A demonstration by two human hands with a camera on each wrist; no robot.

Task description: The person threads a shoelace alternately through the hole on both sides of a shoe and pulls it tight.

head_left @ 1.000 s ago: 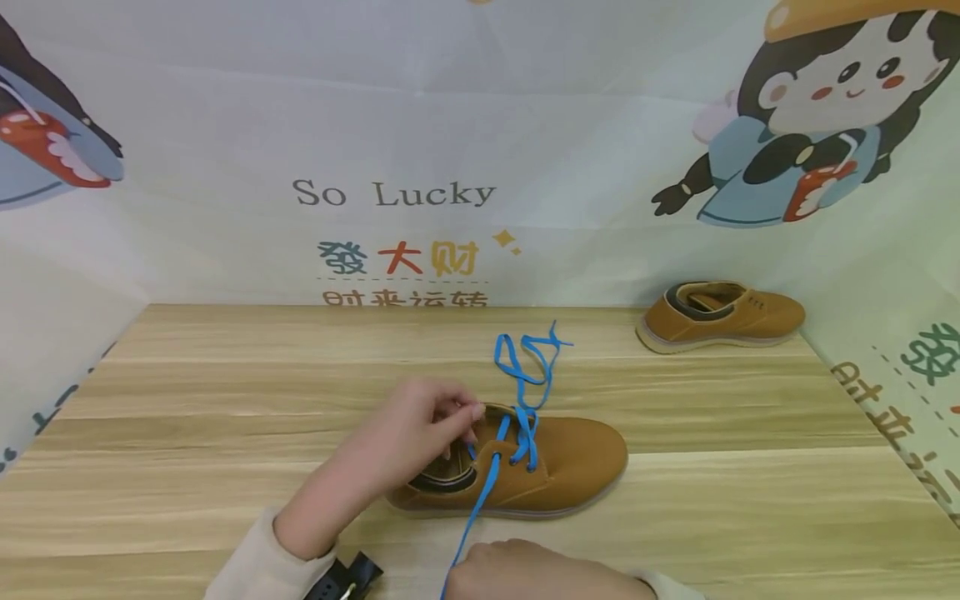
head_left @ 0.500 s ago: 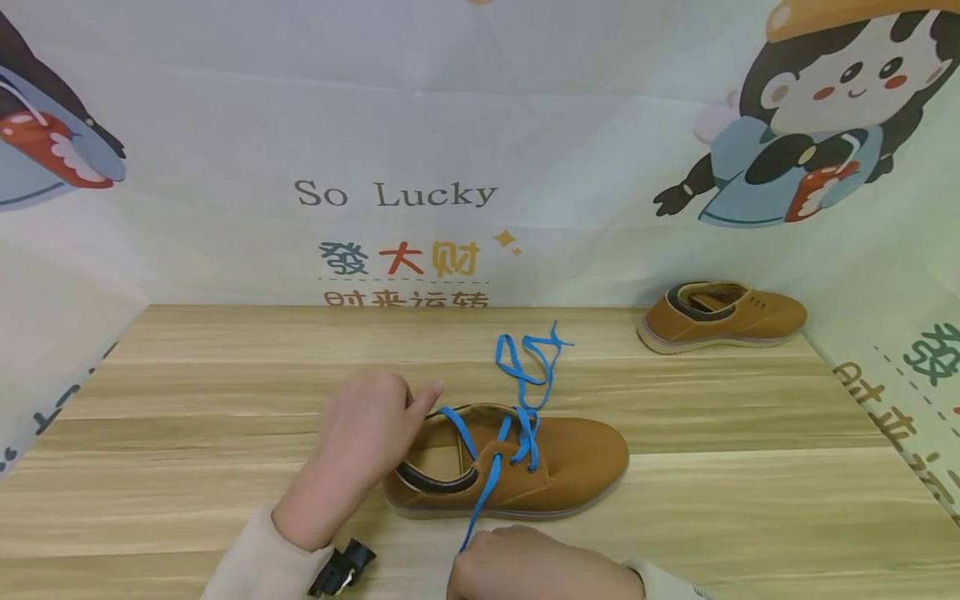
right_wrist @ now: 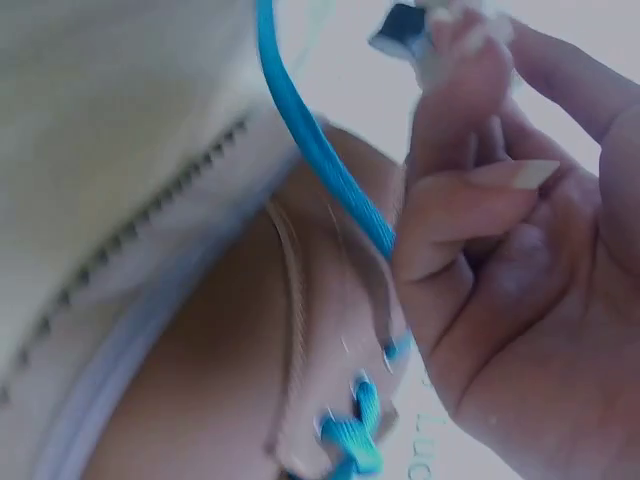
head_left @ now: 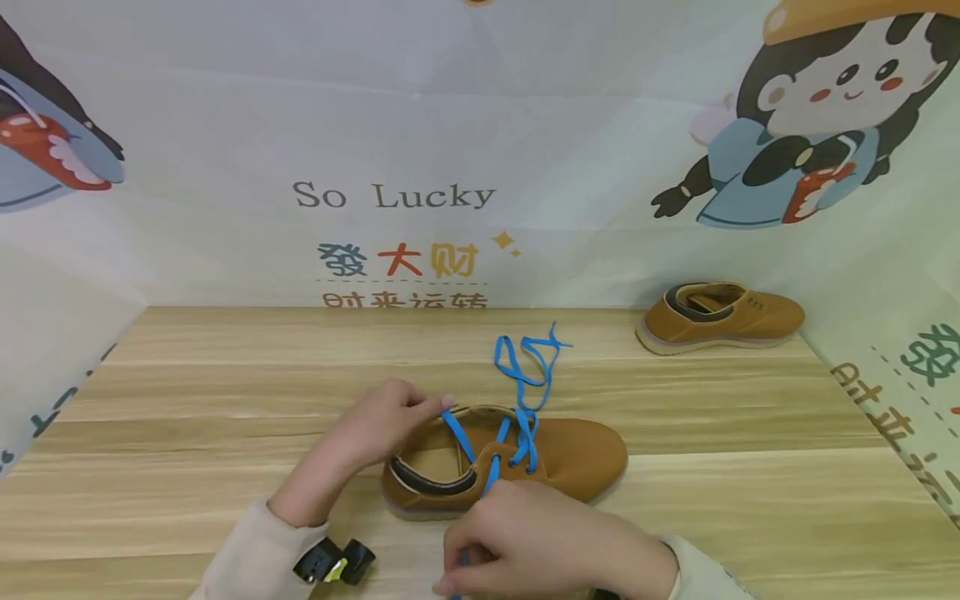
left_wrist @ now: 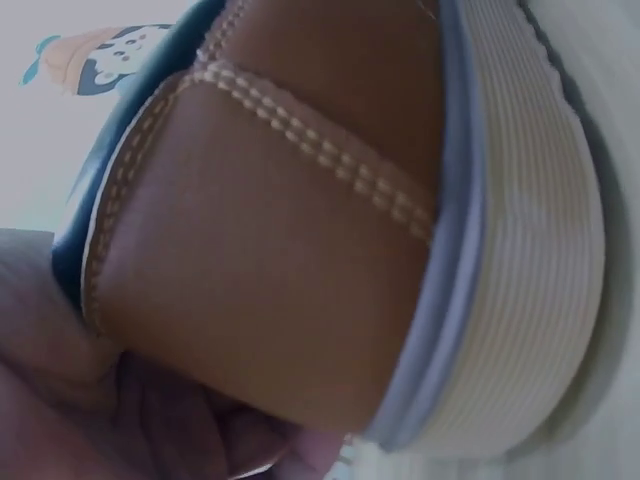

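Observation:
A brown lace-up shoe [head_left: 577,450] lies on its sole, toe to the right, in the middle of the head view. Its blue shoelace [head_left: 459,437] runs through several eyelets, one end loose behind it. My left hand [head_left: 378,421] grips the far side of the shoe's collar, thumb tip at the lace; the left wrist view shows its fingers partly hidden behind the stitched heel [left_wrist: 260,230]. In front of the shoe, my right hand [head_left: 517,533] holds the near end of the lace in curled fingers. The right wrist view has that lace [right_wrist: 320,150] passing behind the fingers.
A second brown shoe [head_left: 720,312], with no lace in its eyelets, stands at the back right. The wood-grain table [head_left: 225,392] meets printed cloth walls [head_left: 405,125] at the back and sides. A black wrist device [head_left: 333,560] sits by the left sleeve.
My left hand has drawn back from inside the shoe opening to the collar's far rim, uncovering a lace strand. My right hand has moved up toward the shoe, overlapping its near side.

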